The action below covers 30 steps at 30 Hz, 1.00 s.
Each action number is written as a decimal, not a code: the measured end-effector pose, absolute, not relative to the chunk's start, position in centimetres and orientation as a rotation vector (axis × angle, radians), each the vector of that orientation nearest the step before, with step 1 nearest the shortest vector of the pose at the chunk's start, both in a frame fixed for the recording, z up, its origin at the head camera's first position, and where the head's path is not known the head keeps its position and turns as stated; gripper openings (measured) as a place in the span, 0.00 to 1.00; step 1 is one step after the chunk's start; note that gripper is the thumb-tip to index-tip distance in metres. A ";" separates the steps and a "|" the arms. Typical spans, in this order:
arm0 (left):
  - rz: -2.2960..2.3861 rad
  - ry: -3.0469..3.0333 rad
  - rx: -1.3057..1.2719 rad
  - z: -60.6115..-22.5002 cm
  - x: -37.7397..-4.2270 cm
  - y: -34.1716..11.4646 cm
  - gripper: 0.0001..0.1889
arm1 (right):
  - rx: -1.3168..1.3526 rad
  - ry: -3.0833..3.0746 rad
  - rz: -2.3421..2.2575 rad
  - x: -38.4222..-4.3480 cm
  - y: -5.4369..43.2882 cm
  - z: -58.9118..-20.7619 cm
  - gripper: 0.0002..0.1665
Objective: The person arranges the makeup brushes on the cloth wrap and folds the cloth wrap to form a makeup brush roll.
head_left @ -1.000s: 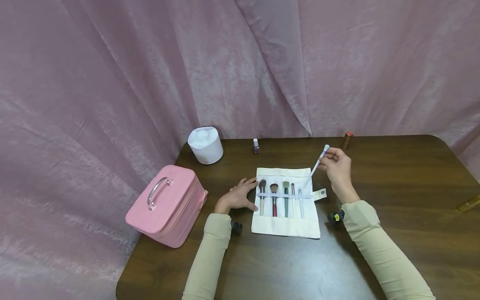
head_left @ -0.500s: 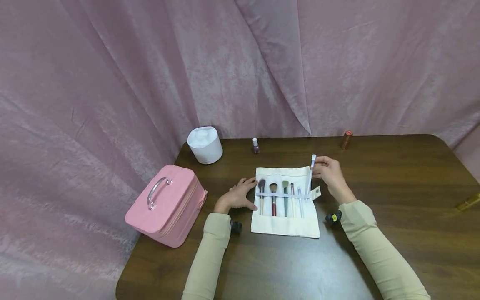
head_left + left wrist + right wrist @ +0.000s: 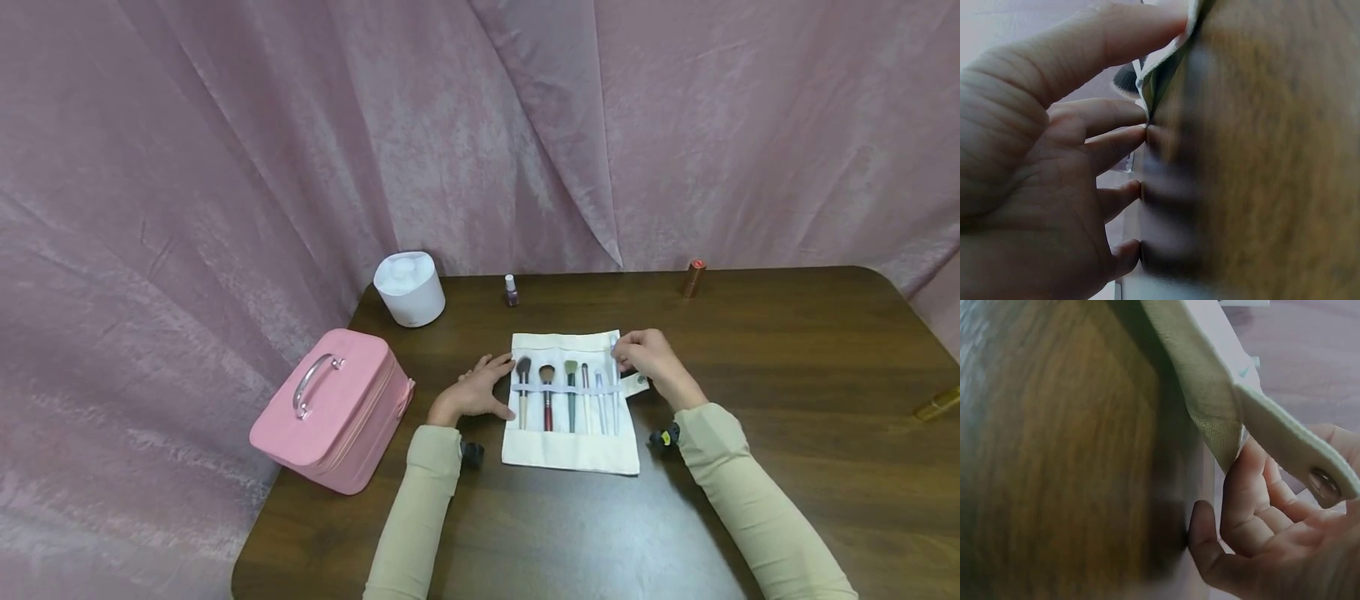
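Note:
A cream fabric brush roll [image 3: 570, 454] lies unrolled on the table, several makeup brushes under its elastic band. My left hand [image 3: 477, 392] rests spread at the roll's left edge; in the left wrist view the thumb [image 3: 1116, 37] and index finger touch the fabric edge. My right hand [image 3: 651, 360] is at the upper right edge, pinching a slim pale makeup brush [image 3: 616, 408] near its top. This brush lies upright along the rightmost slot, its upper part mostly behind the fingers. In the right wrist view the snap strap [image 3: 1297, 444] passes in front of my right hand.
A pink vanity case [image 3: 337, 408] stands left, with a white round container [image 3: 410, 290] behind it. At the back are a small nail polish bottle [image 3: 512, 292] and a reddish-brown tube [image 3: 693, 279]. A gold tube [image 3: 937, 404] lies at the far right.
My right hand has moved left and down with the pale makeup brush, which went from slanted above the roll to lying along its right slot. The left hand stays put.

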State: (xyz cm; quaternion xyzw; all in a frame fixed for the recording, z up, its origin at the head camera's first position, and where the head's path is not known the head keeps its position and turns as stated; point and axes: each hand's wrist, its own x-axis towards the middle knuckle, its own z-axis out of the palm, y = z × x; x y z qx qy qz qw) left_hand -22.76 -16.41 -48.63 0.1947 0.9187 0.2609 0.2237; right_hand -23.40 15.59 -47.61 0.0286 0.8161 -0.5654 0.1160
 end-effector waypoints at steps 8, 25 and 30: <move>0.719 2.541 0.539 -48.5 -22.7 -16.5 0.50 | 0.071 2.474 -1.456 -23.1 15.6 -47.0 0.16; 0.701 2.542 0.539 -48.6 -22.8 -16.5 0.50 | -0.147 2.712 -1.144 -22.8 15.6 -47.7 0.16; 0.706 2.544 0.540 -48.8 -22.8 -16.5 0.50 | -0.157 2.760 -1.070 -22.4 15.4 -47.8 0.13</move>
